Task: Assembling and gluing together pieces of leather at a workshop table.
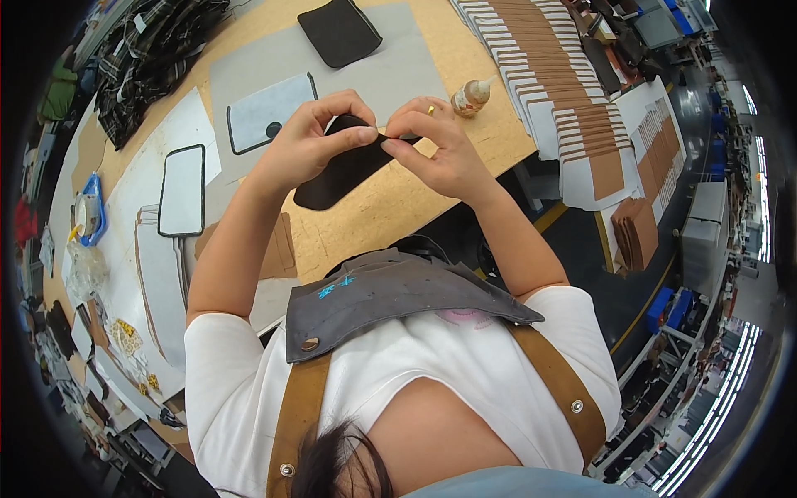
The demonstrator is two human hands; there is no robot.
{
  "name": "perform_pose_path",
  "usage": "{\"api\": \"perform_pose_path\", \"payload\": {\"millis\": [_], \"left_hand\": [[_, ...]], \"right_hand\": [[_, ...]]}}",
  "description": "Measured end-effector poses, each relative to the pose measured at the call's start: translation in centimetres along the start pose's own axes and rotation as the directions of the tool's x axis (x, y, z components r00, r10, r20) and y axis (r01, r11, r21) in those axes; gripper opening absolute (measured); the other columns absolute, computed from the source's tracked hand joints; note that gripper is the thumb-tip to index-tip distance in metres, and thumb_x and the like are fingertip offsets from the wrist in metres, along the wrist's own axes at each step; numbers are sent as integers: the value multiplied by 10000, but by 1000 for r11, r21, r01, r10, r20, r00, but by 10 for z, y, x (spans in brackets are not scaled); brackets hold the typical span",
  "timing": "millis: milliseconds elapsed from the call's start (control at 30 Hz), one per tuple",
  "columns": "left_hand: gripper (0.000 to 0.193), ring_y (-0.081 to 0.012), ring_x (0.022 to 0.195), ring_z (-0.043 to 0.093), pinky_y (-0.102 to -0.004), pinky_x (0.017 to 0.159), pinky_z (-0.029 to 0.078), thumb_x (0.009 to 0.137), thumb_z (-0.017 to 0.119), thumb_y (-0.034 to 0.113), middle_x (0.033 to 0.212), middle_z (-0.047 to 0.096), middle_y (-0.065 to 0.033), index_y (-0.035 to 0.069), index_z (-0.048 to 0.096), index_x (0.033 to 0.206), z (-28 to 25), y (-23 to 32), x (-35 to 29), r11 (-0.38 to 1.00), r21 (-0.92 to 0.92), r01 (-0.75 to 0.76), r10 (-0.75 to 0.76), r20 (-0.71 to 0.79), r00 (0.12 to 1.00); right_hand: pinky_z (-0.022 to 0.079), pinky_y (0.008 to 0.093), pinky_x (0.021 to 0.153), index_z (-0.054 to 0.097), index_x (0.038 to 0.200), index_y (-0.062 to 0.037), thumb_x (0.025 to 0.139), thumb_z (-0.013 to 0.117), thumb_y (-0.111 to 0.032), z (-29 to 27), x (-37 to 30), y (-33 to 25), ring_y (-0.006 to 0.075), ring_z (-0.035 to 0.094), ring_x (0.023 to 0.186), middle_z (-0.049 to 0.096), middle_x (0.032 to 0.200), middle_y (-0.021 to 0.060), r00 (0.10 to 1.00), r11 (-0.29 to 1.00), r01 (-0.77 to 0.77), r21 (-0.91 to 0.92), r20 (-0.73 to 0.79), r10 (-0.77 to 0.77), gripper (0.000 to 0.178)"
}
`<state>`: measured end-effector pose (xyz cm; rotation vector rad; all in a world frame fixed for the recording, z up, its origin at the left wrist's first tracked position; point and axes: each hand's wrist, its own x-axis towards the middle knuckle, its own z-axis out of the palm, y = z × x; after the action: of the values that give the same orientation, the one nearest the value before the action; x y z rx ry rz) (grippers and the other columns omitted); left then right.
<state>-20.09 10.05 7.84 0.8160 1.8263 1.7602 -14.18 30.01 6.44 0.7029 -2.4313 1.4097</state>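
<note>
A flat black panel [336, 176] with rounded corners, like a leather or fabric bag piece, hangs tilted between my hands over the front of the table. My left hand [309, 139] pinches its upper side between thumb and fingers. With thumb and forefinger pressed together, my right hand [440, 145] grips the panel's right edge; the exact spot is partly hidden by the fingers. Just beyond my left hand lies a pale panel [264, 109] with dark edging and a round black dot. A small bottle [471, 96] with a pale nozzle stands right of my right hand.
Another black panel [340, 33] lies on a grey sheet [407, 58] at the back. To the left are a black-edged white panel [181, 189], a blue tape dispenser [93, 207] and dark plaid fabric [145, 70]. Stacked brown-and-white pieces [573, 91] fill the right side.
</note>
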Motion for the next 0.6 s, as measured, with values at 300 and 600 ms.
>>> {"api": "perform_pose_path", "payload": {"millis": [300,600], "left_hand": [[499,-217,1132,463,-364,942,356,819,663,311,1184,504,-91,53,494,1211,-31,-1,-3,827,561,16,269,-420,867],[588,-194,1085,508,-262,763,460,854,630,198,1178,514,-164,43,337,1340,-9,-13,-34,994,48,101,-55,-582,811]], "right_hand": [[429,245,739,552,965,-21,877,587,-128,-15,-23,17,82,522,851,594,881,7,869,813,-348,466,-165,466,143],[297,348,1039,411,1271,-16,937,461,-126,3,-43,42,181,454,1172,498,1258,78,762,416,56,908,-308,570,354]]}}
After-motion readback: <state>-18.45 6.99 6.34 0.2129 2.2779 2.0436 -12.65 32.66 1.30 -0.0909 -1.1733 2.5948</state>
